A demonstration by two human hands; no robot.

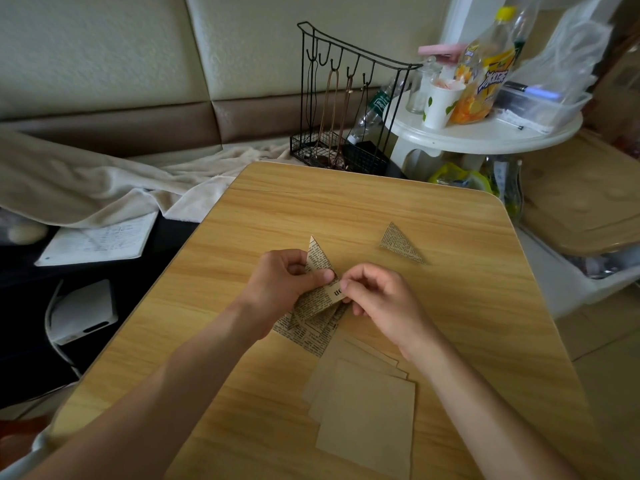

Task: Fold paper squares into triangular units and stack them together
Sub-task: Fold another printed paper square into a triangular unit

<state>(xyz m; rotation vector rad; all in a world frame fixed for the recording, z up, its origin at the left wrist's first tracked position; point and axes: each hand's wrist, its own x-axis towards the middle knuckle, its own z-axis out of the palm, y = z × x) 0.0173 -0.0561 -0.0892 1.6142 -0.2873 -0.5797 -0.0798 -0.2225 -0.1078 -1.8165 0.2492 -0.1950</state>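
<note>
Head-worn wide-angle view, facing forward and down, close over wooden table

Bold black letters "on", turned sideways, legible on the flap of the half-folded newsprint piece, pinched between left hand and right hand. Fine newspaper columns on that piece, on the finished triangular unit and on the printed square beneath, all too small to read. Yellow and white lettering on the orange drink bottle, blurred beyond reading. White word on the green label of the clear bottle, unreadable. Handwritten lines on the notebook page, illegible.
</note>
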